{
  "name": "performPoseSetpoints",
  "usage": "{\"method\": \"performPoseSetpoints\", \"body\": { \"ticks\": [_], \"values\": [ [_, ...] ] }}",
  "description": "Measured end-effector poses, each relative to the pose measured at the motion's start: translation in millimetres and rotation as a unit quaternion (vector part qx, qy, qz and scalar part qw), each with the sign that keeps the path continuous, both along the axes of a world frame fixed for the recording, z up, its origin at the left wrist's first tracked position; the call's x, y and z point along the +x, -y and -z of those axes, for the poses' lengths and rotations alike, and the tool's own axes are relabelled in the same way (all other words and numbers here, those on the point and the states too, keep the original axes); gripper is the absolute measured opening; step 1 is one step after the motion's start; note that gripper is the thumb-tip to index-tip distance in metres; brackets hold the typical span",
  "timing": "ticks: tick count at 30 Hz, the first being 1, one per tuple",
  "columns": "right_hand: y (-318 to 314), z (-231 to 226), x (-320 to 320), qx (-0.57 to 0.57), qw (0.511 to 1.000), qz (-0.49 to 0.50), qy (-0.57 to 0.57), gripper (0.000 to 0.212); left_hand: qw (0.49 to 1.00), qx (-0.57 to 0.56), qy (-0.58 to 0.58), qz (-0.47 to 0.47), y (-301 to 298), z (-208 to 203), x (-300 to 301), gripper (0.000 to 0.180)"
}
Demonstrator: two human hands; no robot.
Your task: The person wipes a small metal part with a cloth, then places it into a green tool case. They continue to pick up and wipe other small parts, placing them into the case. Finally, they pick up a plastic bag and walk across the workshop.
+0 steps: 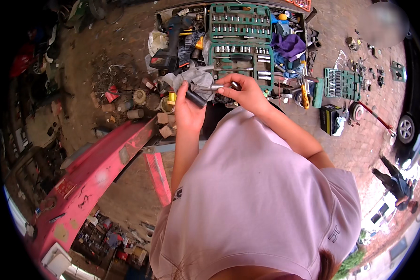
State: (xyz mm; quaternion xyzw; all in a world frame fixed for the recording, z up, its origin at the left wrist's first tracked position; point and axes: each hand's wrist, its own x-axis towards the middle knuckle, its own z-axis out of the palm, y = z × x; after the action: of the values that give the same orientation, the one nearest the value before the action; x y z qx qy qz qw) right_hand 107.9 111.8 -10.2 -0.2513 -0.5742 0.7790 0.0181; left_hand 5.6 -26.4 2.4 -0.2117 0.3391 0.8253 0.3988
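Note:
My left hand (190, 112) is closed around a crumpled grey rag (197, 77) and a short black cylinder (195, 98), which lies across the palm below the cloth. Between the thumb and fingers of my right hand (245, 95) is a slim silver metal tool piece (214, 87), its left end against the rag. A dark round end (236, 86) shows by the right fingers; whether it belongs to the same piece I cannot tell. Just beyond both hands lies an open green socket set case (209, 58), with rows of silver sockets.
A black cordless power tool (173, 39) and a purple cloth (290, 45) flank the case. Screwdrivers with yellow handles (305, 96) lie to its right. Another green socket case (343, 84) rests on the brick floor. A red metal beam (95, 179) runs at the left. A person (396, 182) is far right.

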Motion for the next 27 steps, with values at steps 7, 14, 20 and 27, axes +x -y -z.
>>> {"method": "performPoseSetpoints", "body": {
  "ticks": [7, 14, 20, 27],
  "values": [
    [-6, 6, 5, 0.018, 0.999, 0.023, 0.018, 0.018, 0.981, -0.120, -0.120, 0.095, 2, 8, 7, 0.029],
    [-30, 41, 38, 0.061, 0.993, 0.093, 0.047, 0.020, 0.986, -0.144, -0.045, 0.063, 12, 33, 8, 0.023],
    [-92, 92, 117, 0.154, 0.934, 0.294, 0.134, 0.022, 0.983, -0.160, -0.042, 0.083, 29, 53, -10, 0.022],
    [-189, 171, 186, 0.258, 0.754, 0.504, 0.335, 0.028, 0.966, -0.217, -0.013, 0.136, 12, 36, -21, 0.022]
  ]
}}
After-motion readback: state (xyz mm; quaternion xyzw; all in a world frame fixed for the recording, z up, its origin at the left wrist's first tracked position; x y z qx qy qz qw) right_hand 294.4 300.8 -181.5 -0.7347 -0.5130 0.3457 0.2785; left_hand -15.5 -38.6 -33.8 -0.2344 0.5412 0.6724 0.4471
